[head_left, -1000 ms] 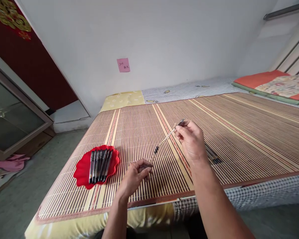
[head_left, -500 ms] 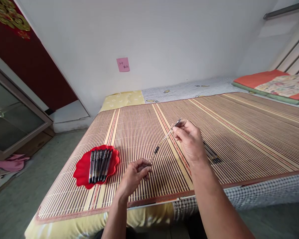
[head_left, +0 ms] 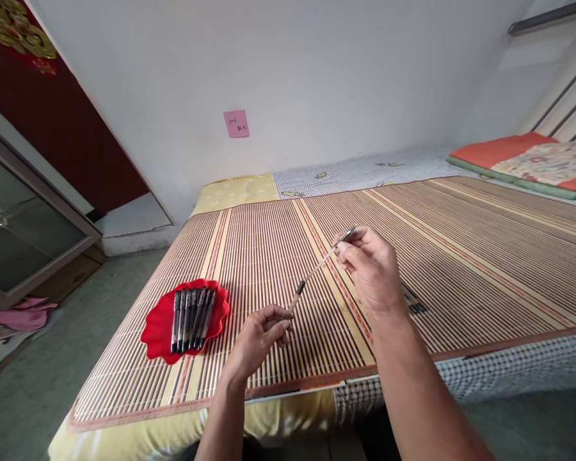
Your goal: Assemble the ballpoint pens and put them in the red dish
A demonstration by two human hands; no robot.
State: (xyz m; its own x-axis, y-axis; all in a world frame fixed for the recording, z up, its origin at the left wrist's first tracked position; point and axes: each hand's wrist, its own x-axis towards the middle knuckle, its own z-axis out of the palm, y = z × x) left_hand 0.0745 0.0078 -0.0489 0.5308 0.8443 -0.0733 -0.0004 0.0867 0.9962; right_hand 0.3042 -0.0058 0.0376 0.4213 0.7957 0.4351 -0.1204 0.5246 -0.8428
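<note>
My left hand (head_left: 262, 336) is closed round the lower end of a clear pen barrel (head_left: 296, 299) with a black grip. From the grip's upper end a thin pen refill (head_left: 320, 262) slants up to the right. My right hand (head_left: 369, 269) pinches the refill near its far end, where a dark, shiny piece (head_left: 348, 234) sticks out past the fingers. Left of my hands, several black-capped gel pens (head_left: 192, 320) lie side by side on a red scalloped plate (head_left: 156, 326). Partly hidden behind my right wrist are more dark pens or refills (head_left: 414, 299).
A striped bamboo mat (head_left: 264, 256) covers the bed, its front edge close to my forearms. Folded orange and floral bedding (head_left: 532, 163) lies at the far right. A pink note (head_left: 236, 123) is stuck on the white wall behind. A glass-panelled door (head_left: 24, 224) stands at the left.
My right hand has moved slightly up and right with the refill's end, and a little more refill shows beyond the grip. My left hand and the barrel stay almost still.
</note>
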